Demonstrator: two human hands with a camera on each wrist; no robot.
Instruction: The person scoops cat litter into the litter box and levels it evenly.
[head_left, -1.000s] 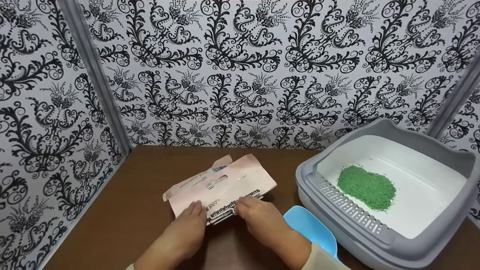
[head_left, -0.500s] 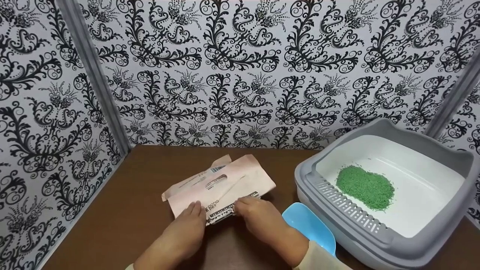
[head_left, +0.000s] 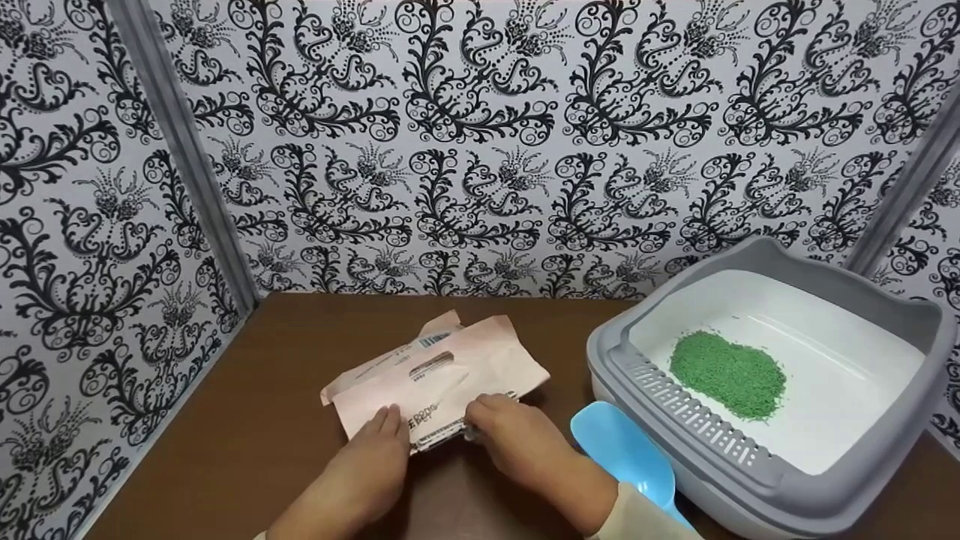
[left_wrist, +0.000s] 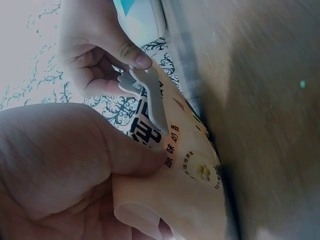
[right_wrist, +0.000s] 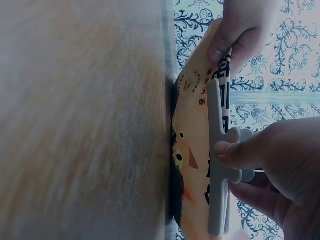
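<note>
A pale pink bag (head_left: 450, 375) with dark printing lies on the brown table, its near edge folded over. My left hand (head_left: 371, 461) holds the left end of that fold, the thumb (left_wrist: 135, 155) pressing on the printed side in the left wrist view. At the right part of the fold, my right hand (head_left: 521, 442) pinches the grips of a grey bag clip (right_wrist: 216, 200) between thumb and fingers. The clip's long bar lies along the folded edge in the right wrist view. From the head, the clip is mostly hidden behind the right hand.
A grey and white litter box (head_left: 611, 360) stands at the right, with green pellets (head_left: 727, 375) on its floor. Between it and my right forearm is a blue scoop (head_left: 630, 450). Patterned walls (head_left: 480, 150) rise behind and at the sides.
The bag's near printed edge has tilted, so less of its strip shows. My right hand has shifted slightly. The blue scoop has turned a little, showing more of its handle.
</note>
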